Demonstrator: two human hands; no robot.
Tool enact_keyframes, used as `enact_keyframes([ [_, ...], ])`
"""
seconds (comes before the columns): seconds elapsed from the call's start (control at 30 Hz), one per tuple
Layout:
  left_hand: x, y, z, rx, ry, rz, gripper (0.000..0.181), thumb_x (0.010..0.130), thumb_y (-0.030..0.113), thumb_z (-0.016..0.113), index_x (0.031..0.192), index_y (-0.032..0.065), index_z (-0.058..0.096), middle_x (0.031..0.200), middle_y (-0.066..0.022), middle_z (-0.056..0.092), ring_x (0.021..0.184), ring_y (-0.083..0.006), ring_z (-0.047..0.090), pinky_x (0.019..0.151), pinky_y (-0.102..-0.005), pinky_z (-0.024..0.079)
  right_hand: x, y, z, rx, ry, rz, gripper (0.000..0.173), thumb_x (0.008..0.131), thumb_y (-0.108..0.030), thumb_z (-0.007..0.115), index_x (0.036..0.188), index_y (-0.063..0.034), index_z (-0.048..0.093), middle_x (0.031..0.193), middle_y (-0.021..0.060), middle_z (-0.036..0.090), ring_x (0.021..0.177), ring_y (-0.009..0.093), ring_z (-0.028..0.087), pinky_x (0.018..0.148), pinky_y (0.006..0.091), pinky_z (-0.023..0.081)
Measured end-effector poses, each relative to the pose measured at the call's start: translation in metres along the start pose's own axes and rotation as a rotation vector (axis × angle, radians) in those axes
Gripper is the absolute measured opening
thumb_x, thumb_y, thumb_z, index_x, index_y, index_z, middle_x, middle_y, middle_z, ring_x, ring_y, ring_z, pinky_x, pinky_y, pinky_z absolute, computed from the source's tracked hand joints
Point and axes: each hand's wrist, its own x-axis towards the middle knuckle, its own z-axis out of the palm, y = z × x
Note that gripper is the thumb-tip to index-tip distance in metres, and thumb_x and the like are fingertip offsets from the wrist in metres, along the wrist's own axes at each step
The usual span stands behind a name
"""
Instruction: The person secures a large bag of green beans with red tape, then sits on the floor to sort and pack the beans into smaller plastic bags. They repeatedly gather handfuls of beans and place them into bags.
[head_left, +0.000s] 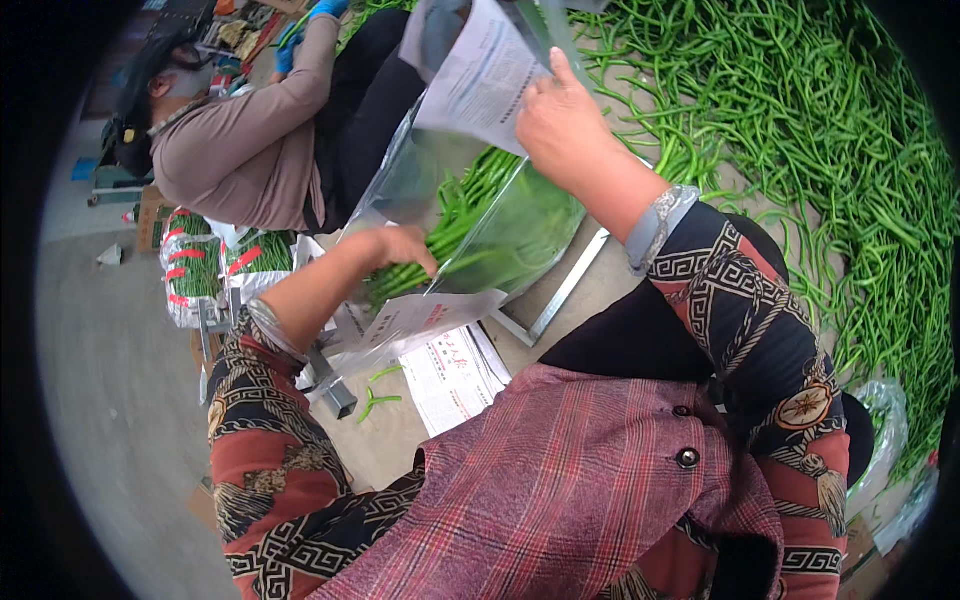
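Note:
A bundle of long green chili peppers (480, 191) lies on clear plastic film (390, 176) in front of me, partly seen through it. My right hand (562, 120) grips a printed newspaper sheet (480, 82) together with the film's raised far edge, thumb pointing up. Over the near end of the peppers, my left hand (401, 251) reaches in with bent fingers. It touches the peppers or the film edge; I cannot tell whether it grips either. Another newspaper sheet (427, 319) lies along the film's near side.
Loose peppers (787, 112) spread widely on the right. A metal frame (566, 289) stands beneath the film, near stacked newspapers (457, 382). A co-worker (247, 150) in blue gloves sits at upper left. Wrapped pepper packs with red tape (187, 262) stand behind my left arm.

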Motion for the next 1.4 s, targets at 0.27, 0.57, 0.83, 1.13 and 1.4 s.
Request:
enact_keyframes([
  [0.27,0.085,0.033,0.041,0.066,0.371,0.275,0.057,0.069,0.028,0.075,0.118,0.002,0.061,0.105,-0.0191,0.067,0.096,-0.0302,0.063,0.087,-0.0381,0.048,-0.006,0.007,0.001,0.086,0.002,-0.001,0.018,0.074,-0.014,0.059,0.082,-0.0065,0.073,0.089,0.0112,0.065,0.094,0.026,0.061,0.112,0.0541,0.022],
  [0.57,0.195,-0.017,0.13,0.466,0.117,0.044,0.074,0.071,0.053,0.072,0.115,-0.0051,0.058,0.102,-0.0258,0.065,0.092,-0.0355,0.065,0.082,-0.0416,0.051,-0.004,-0.003,0.001,0.127,-0.036,-0.013,0.022,0.077,-0.019,0.06,0.091,-0.0091,0.073,0.097,0.0093,0.064,0.102,0.026,0.058,0.112,0.0549,0.021],
  [0.83,0.207,-0.025,0.129,0.67,0.195,0.077,0.085,0.07,0.066,0.066,0.116,-0.0049,0.057,0.112,-0.0243,0.063,0.099,-0.0338,0.063,0.084,-0.0424,0.049,-0.011,-0.006,-0.009,0.155,-0.004,-0.013,0.018,0.075,-0.014,0.061,0.087,-0.0084,0.073,0.092,0.0077,0.063,0.099,0.024,0.059,0.112,0.0515,0.024],
  [1.13,0.128,0.039,0.106,0.618,0.36,0.113,0.088,0.078,0.066,0.057,0.128,-0.0055,0.049,0.123,-0.0275,0.056,0.113,-0.0391,0.056,0.096,-0.0445,0.044,-0.026,-0.007,-0.005,0.17,0.014,0.053,0.016,0.072,-0.011,0.062,0.084,-0.0078,0.072,0.094,0.0079,0.064,0.1,0.023,0.06,0.11,0.0531,0.027],
  [1.4,0.257,-0.028,0.092,1.034,0.247,0.577,0.06,0.095,0.048,0.042,0.126,-0.0023,0.051,0.116,-0.0279,0.058,0.101,-0.0396,0.06,0.094,-0.046,0.045,-0.001,0.001,-0.009,0.292,0.032,-0.004,0.015,0.07,-0.012,0.064,0.082,-0.0087,0.072,0.093,0.0069,0.065,0.098,0.023,0.061,0.109,0.0512,0.031],
])
